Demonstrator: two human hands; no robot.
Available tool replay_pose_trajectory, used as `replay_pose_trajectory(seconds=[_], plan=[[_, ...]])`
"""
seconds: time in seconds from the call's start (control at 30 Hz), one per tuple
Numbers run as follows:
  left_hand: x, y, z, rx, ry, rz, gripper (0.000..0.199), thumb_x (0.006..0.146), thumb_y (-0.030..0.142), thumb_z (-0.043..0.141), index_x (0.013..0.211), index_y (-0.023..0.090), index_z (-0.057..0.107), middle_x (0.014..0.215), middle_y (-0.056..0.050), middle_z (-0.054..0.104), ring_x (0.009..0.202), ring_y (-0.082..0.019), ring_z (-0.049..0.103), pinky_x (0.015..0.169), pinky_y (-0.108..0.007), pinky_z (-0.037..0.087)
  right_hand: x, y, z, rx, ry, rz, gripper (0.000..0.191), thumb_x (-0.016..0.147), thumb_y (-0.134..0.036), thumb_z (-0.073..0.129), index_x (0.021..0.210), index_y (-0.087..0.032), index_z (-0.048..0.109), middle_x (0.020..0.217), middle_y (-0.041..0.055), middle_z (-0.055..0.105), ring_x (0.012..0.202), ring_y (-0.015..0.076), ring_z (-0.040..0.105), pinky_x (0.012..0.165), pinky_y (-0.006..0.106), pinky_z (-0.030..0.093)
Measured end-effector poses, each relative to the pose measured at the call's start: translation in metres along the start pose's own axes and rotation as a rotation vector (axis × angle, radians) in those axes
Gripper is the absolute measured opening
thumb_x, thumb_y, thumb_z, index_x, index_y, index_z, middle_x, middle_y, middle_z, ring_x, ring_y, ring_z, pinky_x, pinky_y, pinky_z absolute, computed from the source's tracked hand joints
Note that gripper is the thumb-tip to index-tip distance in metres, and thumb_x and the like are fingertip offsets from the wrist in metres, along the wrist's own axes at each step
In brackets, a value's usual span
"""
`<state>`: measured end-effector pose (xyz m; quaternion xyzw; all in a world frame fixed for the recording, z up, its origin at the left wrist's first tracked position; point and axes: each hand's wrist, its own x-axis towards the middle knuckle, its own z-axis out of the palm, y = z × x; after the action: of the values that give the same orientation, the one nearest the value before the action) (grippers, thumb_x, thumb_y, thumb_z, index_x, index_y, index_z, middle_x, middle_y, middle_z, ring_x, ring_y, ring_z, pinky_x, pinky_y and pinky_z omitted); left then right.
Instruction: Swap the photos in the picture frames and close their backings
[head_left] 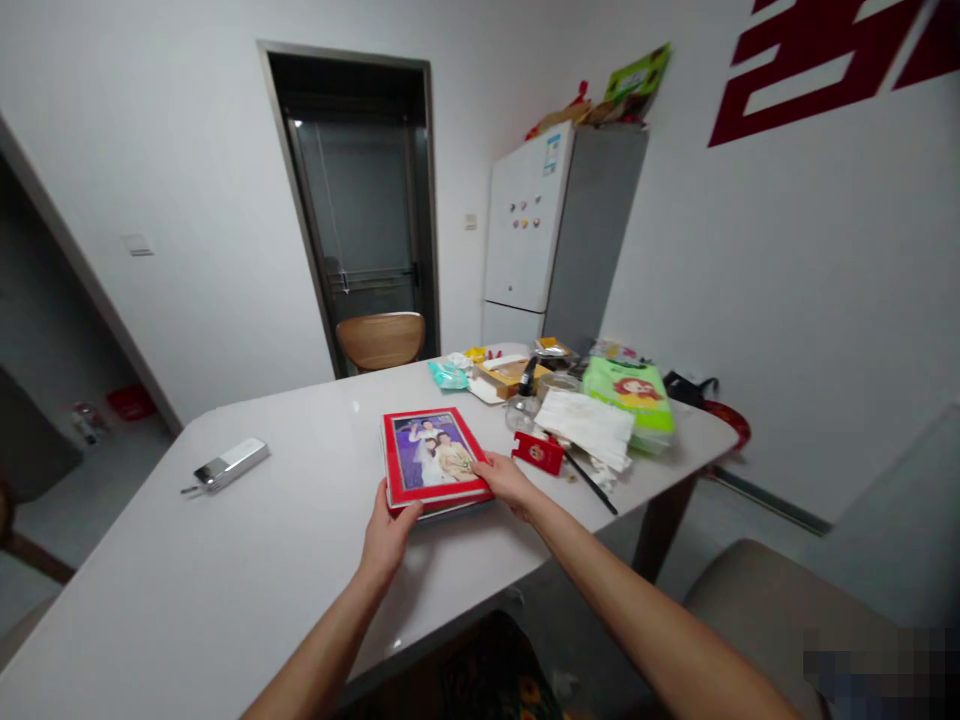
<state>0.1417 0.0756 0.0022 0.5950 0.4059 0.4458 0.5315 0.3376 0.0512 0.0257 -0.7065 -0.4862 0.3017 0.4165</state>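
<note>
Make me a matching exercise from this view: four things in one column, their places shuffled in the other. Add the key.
Things:
1. Red-bordered photo
2. Silver device
3. Green packet
4. Wooden chair

Places:
A. At the table's far side, before the dark doorway
B. Between the left hand and right hand
C. On the table, left of the photo
D. On the table, beside white paper

Right pairs: 1-B, 2-C, 3-D, 4-A

Red-bordered album (433,458) | closed | picture face up | over white tabletop (247,560)
</note>
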Motion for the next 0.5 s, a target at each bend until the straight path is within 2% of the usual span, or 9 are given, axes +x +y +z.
replay_pose_trajectory(seconds=[0.13,0.33,0.4,0.5], plan=[[0.011,0.0,-0.047,-0.101,0.056,0.02,0.056,0.067,0.025,0.057,0.119,0.018,0.037,0.109,-0.005,0.057,0.099,-0.019,0.053,0.089,-0.031,0.036,0.014,-0.021,0.046,-0.04,-0.021,-0.018,0.031,0.076,-0.024,0.04,0.1,-0.015,0.058,0.084,0.0047,0.067,0.075,0.0168,0.06,0.06,0.022,0.043],[0.04,0.003,-0.12,-0.093,0.163,0.011,0.05,0.063,0.022,0.055,0.112,0.014,0.045,0.097,-0.005,0.063,0.089,-0.02,0.057,0.084,-0.033,0.039,0.05,-0.062,0.118,-0.128,-0.043,-0.059,0.03,0.074,-0.027,0.044,0.098,-0.017,0.06,0.085,0.0064,0.067,0.078,0.0186,0.06,0.062,0.023,0.042],[0.048,0.003,-0.135,-0.088,0.194,0.013,0.049,0.063,0.021,0.054,0.11,0.014,0.046,0.096,-0.005,0.063,0.088,-0.02,0.057,0.083,-0.033,0.04,0.062,-0.072,0.135,-0.161,-0.044,-0.075,0.031,0.075,-0.027,0.042,0.099,-0.016,0.059,0.088,0.0067,0.066,0.08,0.0176,0.059,0.062,0.022,0.042],[0.055,0.002,-0.146,-0.081,0.229,0.016,0.046,0.063,0.021,0.054,0.109,0.015,0.048,0.095,-0.005,0.063,0.086,-0.019,0.058,0.08,-0.031,0.042,0.078,-0.082,0.151,-0.2,-0.037,-0.099,0.031,0.075,-0.027,0.04,0.097,-0.015,0.059,0.091,0.0072,0.065,0.081,0.0165,0.059,0.062,0.02,0.041]])
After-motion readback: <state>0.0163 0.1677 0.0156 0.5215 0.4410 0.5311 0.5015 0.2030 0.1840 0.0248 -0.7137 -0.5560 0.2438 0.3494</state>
